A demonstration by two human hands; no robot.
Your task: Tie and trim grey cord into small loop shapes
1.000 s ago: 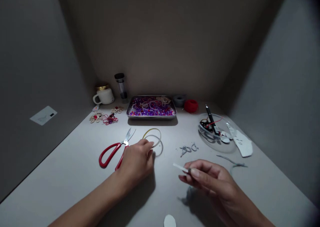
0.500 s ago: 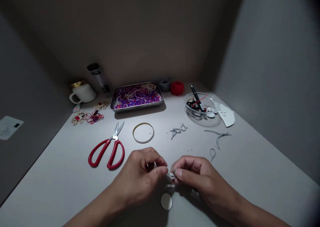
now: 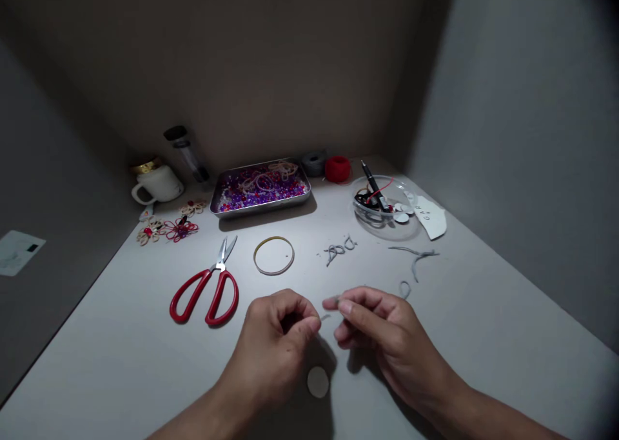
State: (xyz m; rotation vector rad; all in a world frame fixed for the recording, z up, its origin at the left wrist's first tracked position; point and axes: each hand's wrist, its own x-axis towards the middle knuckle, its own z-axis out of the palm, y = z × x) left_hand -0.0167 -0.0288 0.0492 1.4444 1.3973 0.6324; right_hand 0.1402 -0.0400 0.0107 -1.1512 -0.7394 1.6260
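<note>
My left hand (image 3: 283, 337) is closed in a pinch. A short bit of grey cord (image 3: 325, 317) sticks out from its thumb and index finger. To the right, my right hand (image 3: 380, 327) also pinches thumb against index finger, with a tiny greyish bit between them that I cannot make out. A small gap separates the fingertips of both hands. Below them a round white disc (image 3: 318, 382) lies on the table. Beyond the hands are grey cord loops (image 3: 340, 249), loose cord pieces (image 3: 416, 255) and a small cord loop (image 3: 405, 290).
Red-handled scissors (image 3: 220, 267) lie partly spread on the left, beside a hoop (image 3: 273, 273). Behind stand a metal tray (image 3: 261, 210) of beads, cord flowers (image 3: 181, 229), a mug (image 3: 162, 185), red cord (image 3: 337, 169) and a clear dish (image 3: 387, 233) holding a pen. Walls enclose the table.
My right hand's fingertips have moved up and away from the left hand's, and the short cord end now shows at my left fingertips. The whole view has shifted slightly.
</note>
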